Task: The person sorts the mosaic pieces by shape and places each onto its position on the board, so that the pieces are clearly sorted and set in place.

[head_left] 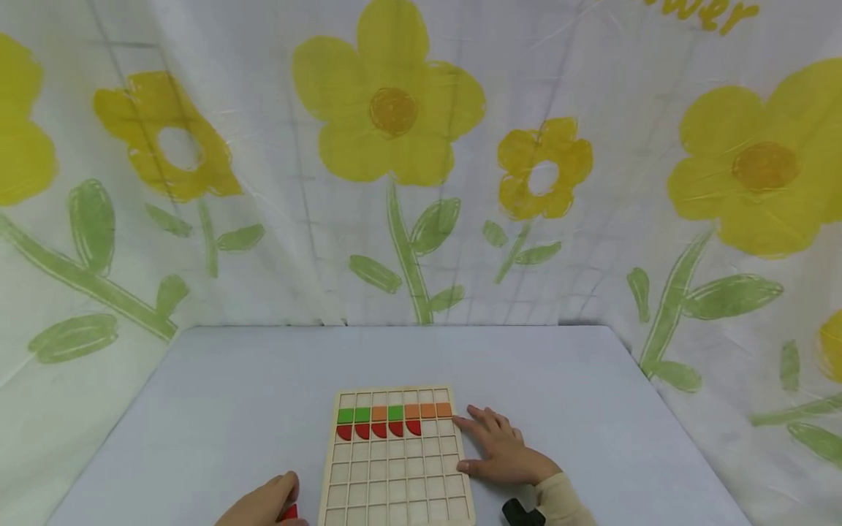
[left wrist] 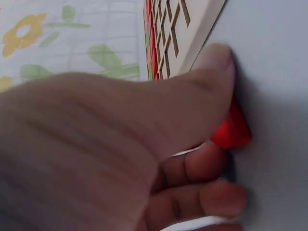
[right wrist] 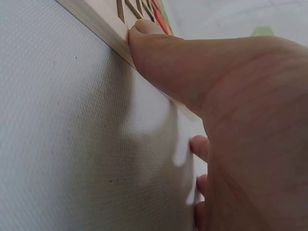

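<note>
A wooden grid board lies on the table in the head view. Its second row holds green squares and orange squares; several red quarter-circle pieces sit in the row below, from the left. Left of the board's near part, my left hand curls its thumb and fingers around a red piece, whose shape is partly hidden by the thumb. My right hand is spread at the board's right side, its thumb against the edge and the other fingers extended.
The white table reaches back to a hanging cloth printed with yellow flowers. A small black object shows at my right sleeve.
</note>
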A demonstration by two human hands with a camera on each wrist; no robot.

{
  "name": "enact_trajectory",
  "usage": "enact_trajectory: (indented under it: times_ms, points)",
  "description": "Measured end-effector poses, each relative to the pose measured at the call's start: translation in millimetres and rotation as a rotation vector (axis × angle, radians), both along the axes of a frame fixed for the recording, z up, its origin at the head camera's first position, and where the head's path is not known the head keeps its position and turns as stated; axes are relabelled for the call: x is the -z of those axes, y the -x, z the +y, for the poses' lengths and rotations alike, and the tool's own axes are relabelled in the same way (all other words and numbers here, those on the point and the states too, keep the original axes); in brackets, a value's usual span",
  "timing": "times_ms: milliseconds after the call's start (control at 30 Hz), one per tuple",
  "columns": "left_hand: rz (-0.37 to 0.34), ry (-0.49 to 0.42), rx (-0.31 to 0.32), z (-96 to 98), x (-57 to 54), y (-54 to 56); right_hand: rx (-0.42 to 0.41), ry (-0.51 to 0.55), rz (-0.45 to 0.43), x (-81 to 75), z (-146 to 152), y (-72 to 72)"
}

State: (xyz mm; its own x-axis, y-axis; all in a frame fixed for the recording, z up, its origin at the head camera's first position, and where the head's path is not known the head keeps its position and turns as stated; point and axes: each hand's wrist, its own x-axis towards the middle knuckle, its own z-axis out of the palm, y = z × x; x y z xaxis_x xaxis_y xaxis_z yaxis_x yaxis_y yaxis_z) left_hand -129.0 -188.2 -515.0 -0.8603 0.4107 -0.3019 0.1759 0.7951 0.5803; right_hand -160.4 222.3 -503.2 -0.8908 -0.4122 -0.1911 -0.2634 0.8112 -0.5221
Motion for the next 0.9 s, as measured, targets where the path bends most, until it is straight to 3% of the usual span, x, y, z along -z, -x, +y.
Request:
enact_trajectory:
  times_ms: [100, 300, 400, 567, 633, 800, 900]
  points:
    - [-0.041, -0.026, -0.033, 6.1, -3.0, 2.3, 0.006, -0.002, 0.002, -0.5, 0.3, 0.4]
    - [-0.009, -0.048, -0.045, 12.0, -4.0, 3.7, 0.017, 0.013, -0.01, -1.9, 0.9, -1.0]
    - [0.051, -0.064, 0.033, 5.4, -2.7, 5.0, 0.017, 0.026, -0.01, -1.3, 0.8, -2.0]
    - [0.305, -0.087, 0.251, -8.9, 3.0, 6.9, 0.004, 0.025, 0.006, -0.5, 1.3, -2.9]
    - [0.332, -0.141, 0.298, -11.2, 5.8, 7.5, 0.004, 0.021, 0.009, 0.0, 1.4, -2.7]
    - [0.141, -0.229, 0.231, -8.7, 4.7, 8.5, -0.002, 0.026, 0.016, 1.9, 1.6, -1.1]
    - [0.077, -0.208, 0.181, -6.8, -0.2, 9.3, -0.001, 0.022, 0.005, 2.9, 1.7, -0.6]
